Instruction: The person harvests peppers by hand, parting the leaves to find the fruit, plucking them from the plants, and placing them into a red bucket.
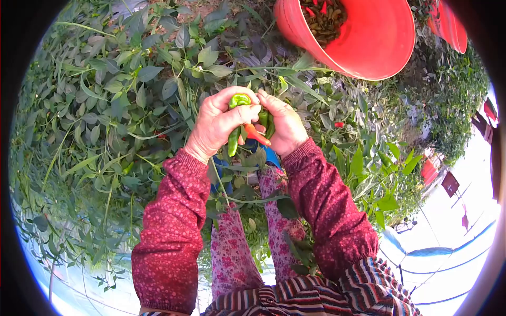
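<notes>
My left hand is closed around a green pepper, whose curled top shows above the thumb. An orange-red pepper points down and right between the two hands. My right hand is closed too, with dark green peppers held against its palm. The fingertips of both hands meet at the top, among the pepper plants' stems. What lies between those fingertips is too small to make out.
A large red bucket with peppers in its bottom stands at the upper right, another red container beyond it. Leafy pepper plants surround the hands. A red pepper lies right of them. Blue footwear shows below.
</notes>
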Demonstrator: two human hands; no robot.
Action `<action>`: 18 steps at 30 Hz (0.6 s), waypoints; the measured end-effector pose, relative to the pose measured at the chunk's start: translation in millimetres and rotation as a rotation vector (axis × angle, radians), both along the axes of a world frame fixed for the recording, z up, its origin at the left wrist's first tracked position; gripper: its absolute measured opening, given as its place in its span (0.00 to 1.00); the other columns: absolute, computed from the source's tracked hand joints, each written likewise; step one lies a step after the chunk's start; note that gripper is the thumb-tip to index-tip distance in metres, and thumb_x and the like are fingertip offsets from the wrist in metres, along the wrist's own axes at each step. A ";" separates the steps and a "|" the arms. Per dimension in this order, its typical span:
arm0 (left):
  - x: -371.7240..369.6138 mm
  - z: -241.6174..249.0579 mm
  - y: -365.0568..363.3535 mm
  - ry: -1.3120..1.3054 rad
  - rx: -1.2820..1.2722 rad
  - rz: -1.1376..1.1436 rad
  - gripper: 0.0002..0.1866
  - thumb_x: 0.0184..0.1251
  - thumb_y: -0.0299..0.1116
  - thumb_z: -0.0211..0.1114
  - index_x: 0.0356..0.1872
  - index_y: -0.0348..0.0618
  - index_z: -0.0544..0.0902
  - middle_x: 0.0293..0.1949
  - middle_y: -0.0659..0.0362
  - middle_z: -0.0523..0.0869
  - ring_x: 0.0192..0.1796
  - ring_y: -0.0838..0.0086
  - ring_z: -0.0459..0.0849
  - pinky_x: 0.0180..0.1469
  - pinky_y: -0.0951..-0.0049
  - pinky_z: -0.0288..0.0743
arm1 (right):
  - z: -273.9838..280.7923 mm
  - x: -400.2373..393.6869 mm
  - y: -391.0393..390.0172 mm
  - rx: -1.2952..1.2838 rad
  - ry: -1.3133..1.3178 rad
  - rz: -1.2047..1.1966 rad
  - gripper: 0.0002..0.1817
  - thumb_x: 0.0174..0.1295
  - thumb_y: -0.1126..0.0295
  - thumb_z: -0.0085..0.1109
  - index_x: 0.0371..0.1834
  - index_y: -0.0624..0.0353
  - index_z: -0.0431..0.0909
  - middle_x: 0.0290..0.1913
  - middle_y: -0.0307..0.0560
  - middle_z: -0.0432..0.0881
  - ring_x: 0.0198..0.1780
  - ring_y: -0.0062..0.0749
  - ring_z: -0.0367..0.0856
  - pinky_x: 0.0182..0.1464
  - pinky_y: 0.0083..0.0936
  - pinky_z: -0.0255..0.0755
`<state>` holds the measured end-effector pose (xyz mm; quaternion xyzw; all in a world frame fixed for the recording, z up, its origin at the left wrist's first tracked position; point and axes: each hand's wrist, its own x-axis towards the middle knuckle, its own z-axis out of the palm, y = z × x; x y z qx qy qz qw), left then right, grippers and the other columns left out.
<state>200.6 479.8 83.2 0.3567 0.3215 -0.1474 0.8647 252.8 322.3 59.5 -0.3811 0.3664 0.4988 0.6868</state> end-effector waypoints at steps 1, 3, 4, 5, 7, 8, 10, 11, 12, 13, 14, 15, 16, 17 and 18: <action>-2.7 1.7 1.3 0.032 -0.066 -0.006 0.09 0.61 0.31 0.62 0.41 0.41 0.79 0.23 0.62 0.80 0.18 0.81 0.77 0.17 0.84 0.70 | 3.9 1.1 2.7 -0.028 0.016 0.006 0.09 0.66 0.64 0.54 0.43 0.55 0.77 0.35 0.36 0.80 0.30 0.22 0.78 0.29 0.22 0.73; -7.4 -1.8 6.8 0.034 -0.127 -0.052 0.10 0.61 0.32 0.61 0.41 0.39 0.79 0.20 0.63 0.78 0.18 0.82 0.76 0.17 0.83 0.69 | -0.1 -2.3 4.2 -0.056 0.048 -0.021 0.08 0.66 0.64 0.54 0.41 0.55 0.77 0.35 0.36 0.80 0.29 0.22 0.78 0.29 0.22 0.73; -10.8 -0.7 8.0 0.037 -0.131 -0.052 0.10 0.61 0.32 0.61 0.41 0.39 0.79 0.20 0.63 0.78 0.18 0.82 0.76 0.17 0.83 0.69 | -1.9 -4.3 3.7 -0.087 0.081 -0.047 0.08 0.66 0.64 0.54 0.40 0.54 0.77 0.34 0.36 0.79 0.29 0.22 0.78 0.28 0.21 0.73; -13.6 1.9 8.7 0.014 -0.222 -0.167 0.10 0.60 0.33 0.62 0.40 0.41 0.79 0.24 0.63 0.79 0.21 0.82 0.78 0.18 0.83 0.70 | -6.5 2.3 1.9 -0.079 0.177 -0.222 0.07 0.66 0.63 0.54 0.38 0.53 0.76 0.33 0.37 0.79 0.27 0.23 0.76 0.27 0.21 0.71; -20.9 3.2 0.8 -0.011 -0.260 -0.306 0.10 0.59 0.32 0.63 0.40 0.41 0.80 0.25 0.64 0.80 0.24 0.81 0.81 0.19 0.84 0.71 | -18.9 7.3 -10.8 -0.071 0.095 -0.256 0.09 0.67 0.61 0.52 0.40 0.54 0.74 0.34 0.40 0.79 0.29 0.24 0.76 0.25 0.20 0.68; -28.2 2.8 -2.5 0.054 -0.304 -0.195 0.09 0.60 0.33 0.63 0.40 0.42 0.79 0.24 0.64 0.79 0.22 0.80 0.81 0.19 0.83 0.72 | -12.6 12.7 -14.6 0.140 0.075 -0.149 0.11 0.68 0.60 0.50 0.42 0.55 0.74 0.36 0.42 0.80 0.30 0.24 0.76 0.25 0.19 0.68; -40.7 -7.7 -0.1 0.202 -0.244 0.042 0.10 0.63 0.35 0.62 0.42 0.42 0.79 0.23 0.63 0.79 0.17 0.81 0.77 0.13 0.85 0.65 | 0.8 17.6 -15.1 -0.052 0.017 -0.092 0.09 0.67 0.63 0.51 0.44 0.56 0.72 0.41 0.45 0.81 0.32 0.27 0.79 0.26 0.19 0.69; -44.0 -11.4 2.5 0.243 -0.171 0.113 0.11 0.64 0.37 0.61 0.42 0.43 0.78 0.24 0.62 0.80 0.17 0.82 0.79 0.12 0.86 0.64 | 6.5 21.6 -16.1 -0.120 0.018 -0.070 0.08 0.67 0.65 0.51 0.43 0.55 0.72 0.42 0.45 0.81 0.33 0.27 0.79 0.27 0.19 0.69; -47.6 -15.3 4.5 0.254 -0.121 0.140 0.11 0.64 0.38 0.62 0.43 0.44 0.78 0.24 0.62 0.81 0.17 0.82 0.79 0.12 0.86 0.65 | 9.6 24.2 -17.3 -0.185 0.019 -0.044 0.07 0.66 0.67 0.50 0.43 0.55 0.72 0.43 0.46 0.81 0.35 0.27 0.80 0.27 0.19 0.69; -44.5 -12.6 6.8 0.268 -0.057 0.128 0.10 0.64 0.37 0.62 0.42 0.45 0.78 0.24 0.62 0.81 0.17 0.82 0.79 0.12 0.86 0.65 | 14.3 21.7 -18.6 -0.196 -0.090 0.069 0.06 0.66 0.69 0.49 0.43 0.54 0.73 0.45 0.45 0.81 0.37 0.27 0.81 0.28 0.18 0.69; -41.0 -10.1 7.1 0.283 0.004 0.114 0.09 0.65 0.37 0.62 0.42 0.45 0.79 0.24 0.62 0.82 0.17 0.82 0.79 0.12 0.86 0.64 | 17.3 18.0 -18.5 -0.192 -0.090 0.073 0.06 0.66 0.69 0.49 0.43 0.54 0.73 0.45 0.45 0.81 0.37 0.27 0.81 0.28 0.18 0.69; -36.5 -8.4 4.7 0.315 0.022 0.145 0.07 0.64 0.36 0.63 0.40 0.47 0.78 0.22 0.64 0.79 0.15 0.82 0.77 0.11 0.85 0.61 | 21.5 13.5 -21.1 -0.157 -0.151 0.173 0.06 0.66 0.69 0.50 0.43 0.54 0.73 0.44 0.44 0.82 0.37 0.25 0.81 0.28 0.17 0.68; -33.2 -4.3 3.6 0.350 0.038 0.175 0.06 0.64 0.35 0.63 0.38 0.48 0.78 0.20 0.66 0.77 0.13 0.81 0.75 0.10 0.84 0.58 | 30.5 9.5 -20.5 -0.123 -0.209 0.273 0.06 0.66 0.69 0.50 0.43 0.53 0.73 0.44 0.43 0.82 0.37 0.24 0.81 0.29 0.17 0.68; -33.0 -1.1 5.8 0.326 0.030 0.157 0.05 0.64 0.33 0.64 0.36 0.47 0.78 0.21 0.68 0.76 0.18 0.84 0.76 0.15 0.85 0.63 | 41.6 6.7 -12.5 -0.144 -0.264 0.374 0.05 0.66 0.69 0.51 0.42 0.52 0.74 0.42 0.41 0.82 0.35 0.22 0.80 0.29 0.13 0.66; -32.1 -0.7 3.5 0.326 0.030 0.158 0.05 0.64 0.33 0.64 0.36 0.47 0.78 0.21 0.68 0.76 0.18 0.84 0.76 0.15 0.85 0.63 | 47.6 5.1 -9.3 -0.140 -0.352 0.541 0.07 0.65 0.70 0.55 0.44 0.54 0.76 0.42 0.39 0.82 0.38 0.19 0.79 0.33 0.14 0.70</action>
